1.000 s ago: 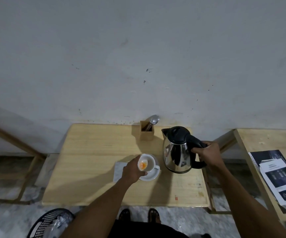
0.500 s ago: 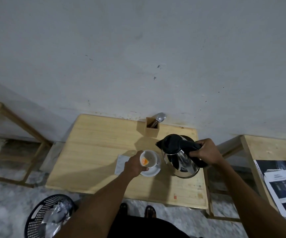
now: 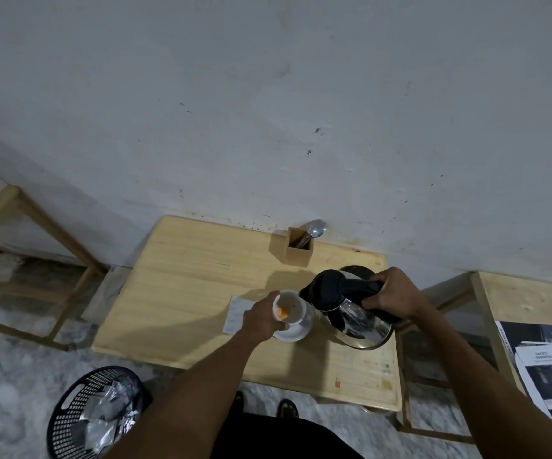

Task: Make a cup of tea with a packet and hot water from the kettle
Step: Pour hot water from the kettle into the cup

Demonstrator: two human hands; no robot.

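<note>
Head view: right hand (image 3: 392,298) wrapped tight around the black handle of the steel kettle (image 3: 350,308), which is lifted and tipped left, spout just at the rim of the white cup (image 3: 289,308). Left hand (image 3: 259,321) closed on the cup's near-left side, steadying it over the white saucer (image 3: 293,332) on the wooden table (image 3: 185,286). Orange stuff, likely the packet contents, sits inside the cup; no water stream visible, can't tell if pouring has begun. White napkin or paper (image 3: 236,313) lies flat just left of the saucer, partly under the hand. Wooden holder (image 3: 298,248) with a spoon (image 3: 314,228) stands at the back edge, apart from the action. Black basket (image 3: 79,415) with wrappers on the floor. Risks: spout is very close to the left thumb and fingers, so an off-aim or sudden gush could scald them; cup looks tilted in the hand, so overfill or a bump from the spout could slop water onto the saucer and table.
</note>
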